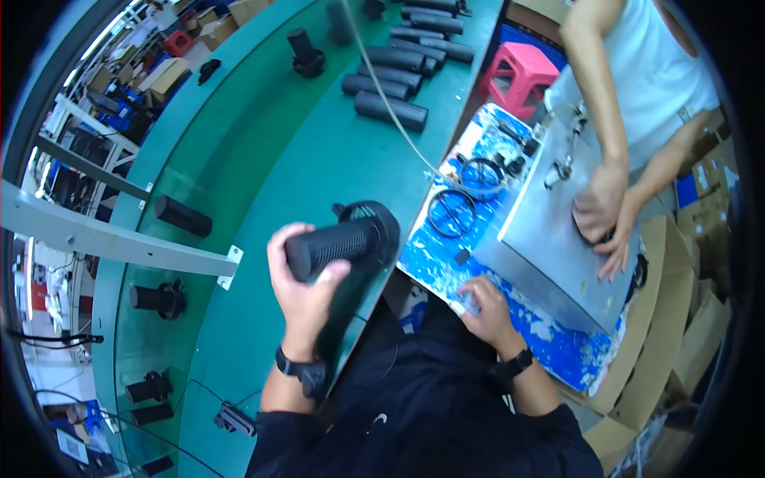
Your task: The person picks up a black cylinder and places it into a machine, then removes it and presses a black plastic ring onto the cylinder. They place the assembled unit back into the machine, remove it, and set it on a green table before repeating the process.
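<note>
The left hand (303,305) grips, its thumb (332,274) set opposite the fingers (280,242). The right hand (490,313) is loosely curled. The left forearm (288,392) and right forearm (535,389) extend forward, well apart.

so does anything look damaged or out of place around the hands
Yes: the blue table near the right hand looks worn, with ragged white patches breaking up its blue surface. The black cylinder in the left hand shows no clear damage.

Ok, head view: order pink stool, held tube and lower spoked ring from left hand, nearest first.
From left hand:
1. Held tube: in its grip.
2. Lower spoked ring: right, on blue tabletop.
3. Pink stool: upper right, beyond the tabletop.
</note>
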Demonstrator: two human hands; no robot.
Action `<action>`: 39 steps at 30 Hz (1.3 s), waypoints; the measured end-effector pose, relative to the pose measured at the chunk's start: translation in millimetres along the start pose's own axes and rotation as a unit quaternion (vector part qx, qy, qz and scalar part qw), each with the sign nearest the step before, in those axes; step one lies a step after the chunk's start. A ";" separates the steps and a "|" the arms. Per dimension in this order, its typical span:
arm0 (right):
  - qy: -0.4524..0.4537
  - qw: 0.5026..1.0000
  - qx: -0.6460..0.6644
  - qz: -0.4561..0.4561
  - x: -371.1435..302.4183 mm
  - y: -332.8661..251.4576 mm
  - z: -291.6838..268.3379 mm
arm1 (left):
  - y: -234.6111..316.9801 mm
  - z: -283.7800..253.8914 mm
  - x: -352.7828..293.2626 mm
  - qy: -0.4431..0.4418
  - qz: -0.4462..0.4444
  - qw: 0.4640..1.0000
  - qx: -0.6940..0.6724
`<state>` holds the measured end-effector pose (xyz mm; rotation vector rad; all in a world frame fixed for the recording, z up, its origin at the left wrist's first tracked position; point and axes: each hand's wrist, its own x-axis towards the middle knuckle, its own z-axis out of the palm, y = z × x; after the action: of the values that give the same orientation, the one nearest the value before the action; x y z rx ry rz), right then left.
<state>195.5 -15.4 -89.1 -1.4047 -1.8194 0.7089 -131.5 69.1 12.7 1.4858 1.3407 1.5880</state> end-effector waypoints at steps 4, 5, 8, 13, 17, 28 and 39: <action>0.010 0.998 -0.045 -0.052 -0.7 -0.5 4.5 | -18.7 -5.3 118.0 -0.026 0.109 0.952 0.285; 0.012 0.998 -0.046 -0.052 -0.6 -0.9 3.3 | -26.9 -3.1 149.5 -0.010 0.116 0.940 0.319; 0.012 0.998 -0.046 -0.030 -4.3 -6.2 1.3 | -73.5 -17.7 237.4 0.008 0.140 0.910 0.391; 0.019 0.999 -0.012 -0.034 -2.9 -5.4 10.2 | -138.0 -63.7 314.4 0.031 0.006 0.882 0.471; 0.029 0.999 -0.018 0.011 -7.5 0.0 4.2 | -116.7 -49.5 312.2 -0.044 -0.029 0.834 0.549; 0.030 0.999 -0.005 -0.011 6.5 -6.4 10.6 | -109.9 -241.1 291.4 -0.058 -0.355 0.645 0.674; 0.018 0.990 0.131 0.051 -1.2 -27.4 -8.9 | 88.0 -24.6 150.1 -0.458 0.163 0.823 0.293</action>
<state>187.2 -23.6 -62.8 -1.3329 -1.5698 0.9326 -167.9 169.0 152.5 2.4982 1.0149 0.3741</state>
